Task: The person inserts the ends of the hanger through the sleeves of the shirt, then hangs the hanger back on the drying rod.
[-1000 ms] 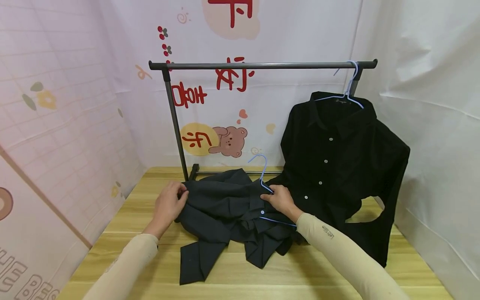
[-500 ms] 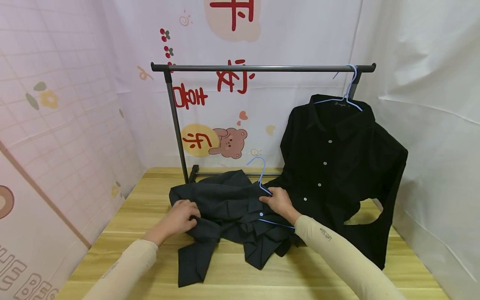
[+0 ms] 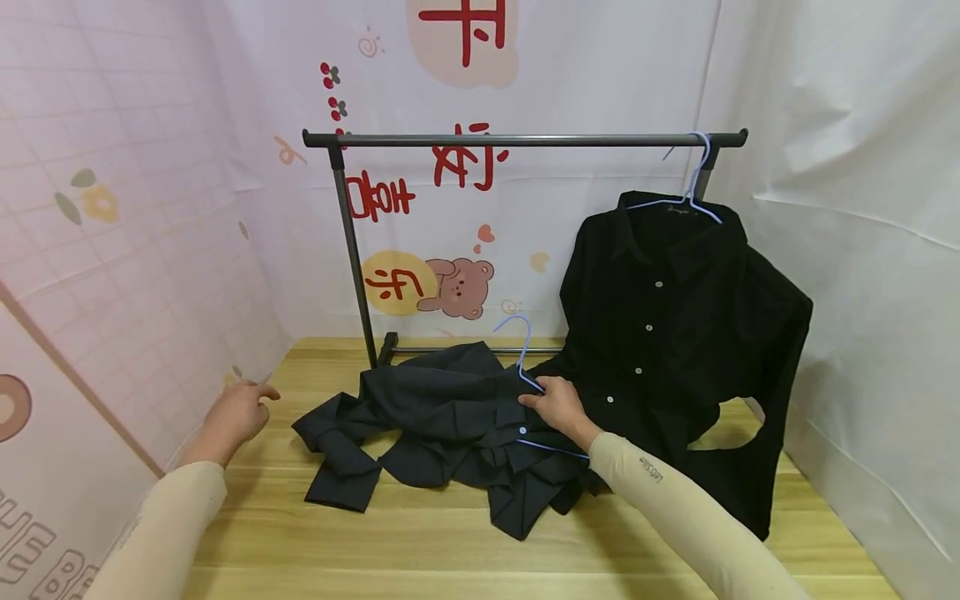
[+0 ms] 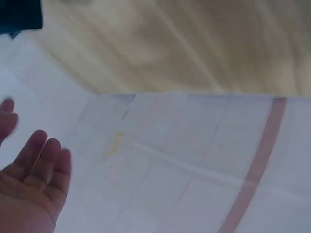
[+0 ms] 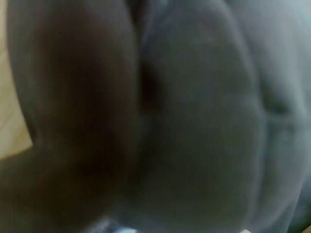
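A dark shirt point(image 3: 442, 408) lies crumpled on the wooden table, one sleeve point(image 3: 341, 458) spread toward the left. A blue clothes hanger point(image 3: 524, 342) is partly inside it, its hook sticking up and its lower bar showing by a white button. My right hand point(image 3: 558, 406) grips the hanger's shoulder together with shirt cloth near the collar. Off to the left of the shirt, my left hand point(image 3: 236, 417) is in the air, touching nothing. In the left wrist view that hand point(image 4: 36, 189) has loosely bent fingers. The right wrist view is too dark and blurred to show the grip.
Behind the shirt stands a dark metal clothes rack point(image 3: 517, 141). A black buttoned shirt point(image 3: 675, 325) hangs at its right end on another blue hanger point(image 3: 692, 187), its lower part reaching the table point(image 3: 420, 550). Printed cloth walls point(image 3: 127, 250) enclose the table's back and sides.
My left hand took hold of the dark shirt's left part, shifted the sleeve leftward, then let go and moved away left. My right hand keeps its hold on the hanger.
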Demonstrator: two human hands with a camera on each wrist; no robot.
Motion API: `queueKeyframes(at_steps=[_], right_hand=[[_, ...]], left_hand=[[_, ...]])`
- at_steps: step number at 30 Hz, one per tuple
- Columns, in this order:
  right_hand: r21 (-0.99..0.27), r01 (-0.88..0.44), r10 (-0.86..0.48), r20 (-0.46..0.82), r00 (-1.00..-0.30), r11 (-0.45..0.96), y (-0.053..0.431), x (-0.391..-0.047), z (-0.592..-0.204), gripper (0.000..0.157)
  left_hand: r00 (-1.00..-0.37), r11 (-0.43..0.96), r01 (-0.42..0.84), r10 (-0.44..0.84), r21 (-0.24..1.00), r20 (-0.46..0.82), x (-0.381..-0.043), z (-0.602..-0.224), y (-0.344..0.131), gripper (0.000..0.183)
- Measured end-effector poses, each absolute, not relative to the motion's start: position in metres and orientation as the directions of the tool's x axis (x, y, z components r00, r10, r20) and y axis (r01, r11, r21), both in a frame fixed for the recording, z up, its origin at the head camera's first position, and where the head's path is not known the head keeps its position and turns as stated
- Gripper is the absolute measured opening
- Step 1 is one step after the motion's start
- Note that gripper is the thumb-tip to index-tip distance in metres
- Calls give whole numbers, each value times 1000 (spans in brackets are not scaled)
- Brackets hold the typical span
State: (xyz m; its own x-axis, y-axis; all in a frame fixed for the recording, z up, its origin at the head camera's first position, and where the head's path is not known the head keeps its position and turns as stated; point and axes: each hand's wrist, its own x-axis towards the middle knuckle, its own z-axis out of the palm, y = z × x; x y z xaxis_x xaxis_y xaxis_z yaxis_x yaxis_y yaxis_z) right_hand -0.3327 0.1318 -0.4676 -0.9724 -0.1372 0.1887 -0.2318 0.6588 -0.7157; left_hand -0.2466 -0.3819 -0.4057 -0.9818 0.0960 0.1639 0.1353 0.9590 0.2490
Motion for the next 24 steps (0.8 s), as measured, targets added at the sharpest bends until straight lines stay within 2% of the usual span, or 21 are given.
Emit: queueKeyframes(at_steps=[4, 8, 11, 15, 18, 21, 23, 24], right_hand=[[-718, -234, -139, 189, -972, 655, 132, -332, -469, 28], [-721, -232, -139, 187, -973, 654, 131, -332, -469, 27], [-715, -229, -138, 184, -973, 660, 131, -331, -468, 27], [-713, -224, -133, 182, -974, 664, 131, -331, -468, 27], [-713, -223, -132, 181, -974, 664, 131, -332, -468, 28], [-711, -224, -133, 182, -974, 666, 130, -332, -468, 28], [-709, -226, -134, 184, -974, 668, 130, -332, -468, 28], [-708, -226, -134, 185, -974, 669, 130, -332, -469, 28]], left_hand=[[-980, 948, 132, 80, 288, 182, -242, -423, -364, 21], [-982, 958, 92, 43, 270, 183, -237, -439, -331, 43], [-973, 975, 102, 57, 196, 222, -234, -449, -306, 50], [-941, 979, 186, 155, 79, 302, -231, -458, -280, 41], [-941, 972, 230, 209, 48, 266, -229, -462, -266, 46], [-957, 964, 260, 249, 53, 150, -227, -463, -257, 59], [-955, 956, 288, 282, 60, 88, -226, -463, -254, 55], [-951, 951, 305, 301, 52, 74, -226, -464, -254, 45]])
